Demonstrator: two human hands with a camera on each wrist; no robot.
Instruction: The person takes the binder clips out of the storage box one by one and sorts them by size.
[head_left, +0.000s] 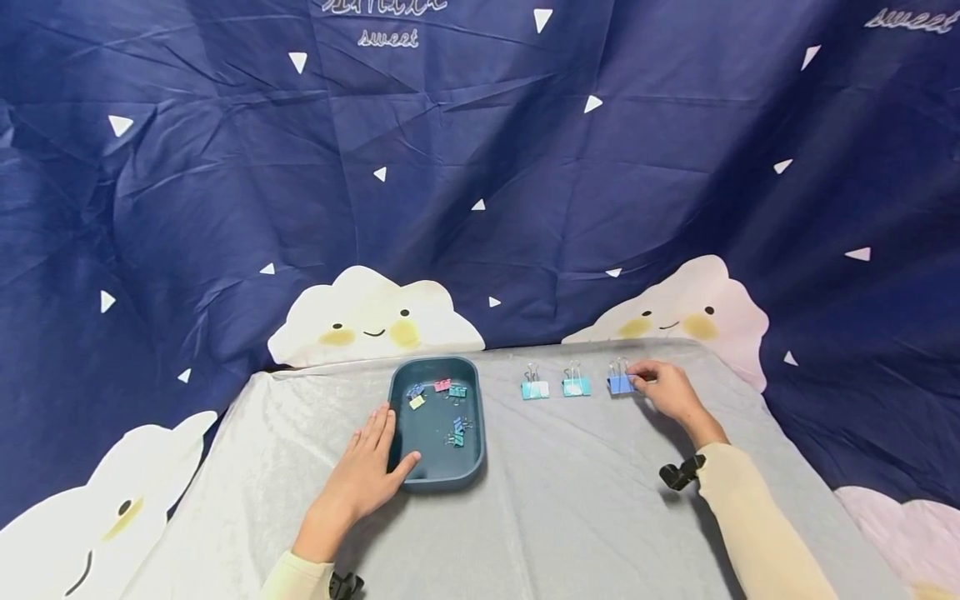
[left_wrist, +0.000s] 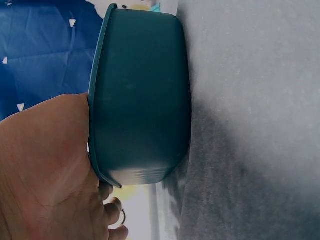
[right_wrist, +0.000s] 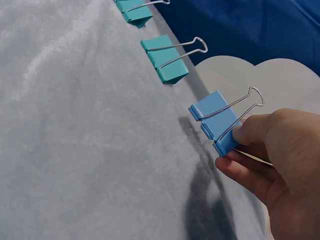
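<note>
Between thumb and fingers my right hand (head_left: pixel 663 390) pinches the right end of a blue binder clip (right_wrist: pixel 216 120), its wire handles pointing to the back. To the left of it, in a row, stand two teal binder clips, one in the middle (right_wrist: pixel 166 60) and one farther left (head_left: pixel 535 390). My left hand (head_left: pixel 365 467) rests on the left rim of a dark teal tray (head_left: pixel 438 483), fingers straight along the edge and thumb over the near corner. Small binder clips lie inside the tray, among them a pink one (head_left: pixel 442 385) and a yellow one (head_left: pixel 417 402).
A grey cloth (head_left: pixel 570 517) covers the table. Behind its back edge hangs a dark blue curtain (head_left: pixel 480 150) with white clouds and triangles. Black wrist cameras sit on both forearms, one by the right cuff (head_left: pixel 681 472).
</note>
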